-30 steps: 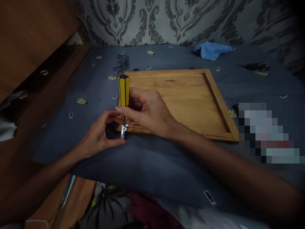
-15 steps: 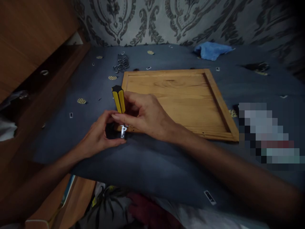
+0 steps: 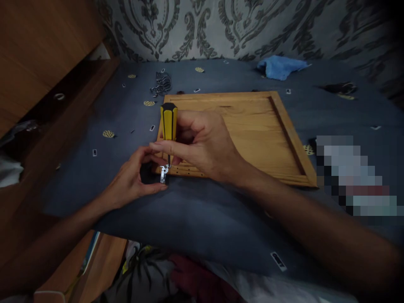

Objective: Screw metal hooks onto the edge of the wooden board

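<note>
My right hand (image 3: 202,145) is closed around a screwdriver with a yellow and black handle (image 3: 168,122), held nearly upright with its tip down at a small silver metal bracket (image 3: 163,172). The bracket sits at the near left corner of a flat wooden panel with a raised frame (image 3: 249,134). My left hand (image 3: 132,179) pinches the bracket between thumb and fingers, holding it against the panel's edge. A row of small holes runs along the panel's near edge beside the bracket.
The panel lies on a dark blue patterned bedsheet (image 3: 205,219). A pile of metal hooks (image 3: 160,84) and a crumpled blue cloth (image 3: 280,67) lie at the back near the patterned wall. Brown wooden furniture (image 3: 41,63) stands along the left.
The screwdriver handle tilted left and dropped half a second ago, and now stands upright and higher again, slightly to the right. My left hand and the bracket stay put.
</note>
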{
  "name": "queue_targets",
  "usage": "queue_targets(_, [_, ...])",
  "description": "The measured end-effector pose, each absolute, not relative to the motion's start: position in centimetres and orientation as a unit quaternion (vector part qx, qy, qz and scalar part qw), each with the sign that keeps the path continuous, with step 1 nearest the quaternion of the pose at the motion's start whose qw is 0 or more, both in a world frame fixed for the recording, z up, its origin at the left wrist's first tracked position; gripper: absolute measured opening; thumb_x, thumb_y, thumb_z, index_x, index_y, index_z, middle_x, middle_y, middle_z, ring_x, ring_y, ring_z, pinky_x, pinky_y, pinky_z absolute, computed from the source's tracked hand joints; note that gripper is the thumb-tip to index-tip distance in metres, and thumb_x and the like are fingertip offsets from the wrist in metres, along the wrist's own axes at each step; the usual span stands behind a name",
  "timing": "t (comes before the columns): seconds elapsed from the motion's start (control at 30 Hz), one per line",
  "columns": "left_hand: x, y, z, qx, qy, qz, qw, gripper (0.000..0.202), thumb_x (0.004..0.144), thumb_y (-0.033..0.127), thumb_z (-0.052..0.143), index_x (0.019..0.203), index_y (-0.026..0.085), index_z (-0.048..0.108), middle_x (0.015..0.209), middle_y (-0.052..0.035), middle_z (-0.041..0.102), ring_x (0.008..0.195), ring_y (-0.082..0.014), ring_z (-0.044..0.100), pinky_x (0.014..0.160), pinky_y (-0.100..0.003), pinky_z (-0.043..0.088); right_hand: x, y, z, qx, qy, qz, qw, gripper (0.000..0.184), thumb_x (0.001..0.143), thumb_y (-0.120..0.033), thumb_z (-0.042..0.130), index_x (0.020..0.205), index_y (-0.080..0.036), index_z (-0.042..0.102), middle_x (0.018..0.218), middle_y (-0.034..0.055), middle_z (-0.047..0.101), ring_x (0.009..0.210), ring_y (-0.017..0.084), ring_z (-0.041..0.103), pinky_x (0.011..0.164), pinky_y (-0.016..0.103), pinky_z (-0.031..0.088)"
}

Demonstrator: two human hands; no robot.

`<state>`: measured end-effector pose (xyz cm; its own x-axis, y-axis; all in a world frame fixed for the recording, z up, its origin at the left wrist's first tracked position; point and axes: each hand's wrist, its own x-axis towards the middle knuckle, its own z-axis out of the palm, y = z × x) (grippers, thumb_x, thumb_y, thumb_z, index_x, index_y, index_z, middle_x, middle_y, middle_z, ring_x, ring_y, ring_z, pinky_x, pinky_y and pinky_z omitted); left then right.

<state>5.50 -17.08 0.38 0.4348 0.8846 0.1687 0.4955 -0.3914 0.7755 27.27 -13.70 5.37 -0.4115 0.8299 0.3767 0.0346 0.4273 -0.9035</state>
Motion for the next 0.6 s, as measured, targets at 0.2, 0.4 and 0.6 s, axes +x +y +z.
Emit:
queue_targets(0.2, [5.6,-17.1,0.5,0.762,0.454,0.298,0.353,0.067,0.075,0.040,0.089,0.126,0.027,0.048,0.111,-0.0049,0.077,0.108,-0.0272,0.074,0.098,-0.045,0.056,27.1,-13.6,5.2,-0.321,-0.702,0.428,0.470,0.027,0.091,-0.040,0.078,0.080,-0.023,0.061,0.079,-0.0006,0.066,0.075,0.017,0.064,0.064,0.031,0.058])
queue_targets(0.4, [5.5,-17.1,0.5,0.759,0.461,0.291,0.356,0.072,0.073,0.040,0.090,0.130,0.027,0.049,0.110,-0.0040,0.075,0.107,-0.0273,0.074,0.098,-0.044,0.055,26.9,-13.2,4.1,-0.312,-0.705,0.439,0.462,0.024,0.092,-0.037,0.076,0.080,-0.023,0.061,0.078,0.0001,0.066,0.073,0.018,0.063,0.064,0.032,0.057])
queue_targets(0.6, [5.4,-17.1,0.4,0.768,0.455,0.294,0.341,0.073,0.075,0.039,0.091,0.133,0.027,0.048,0.112,-0.0037,0.076,0.110,-0.0265,0.073,0.101,-0.045,0.054,26.8,-13.2,4.0,-0.300,-0.712,0.435,0.462,0.024,0.093,-0.036,0.076,0.080,-0.022,0.061,0.076,-0.0009,0.065,0.070,0.016,0.062,0.063,0.031,0.055])
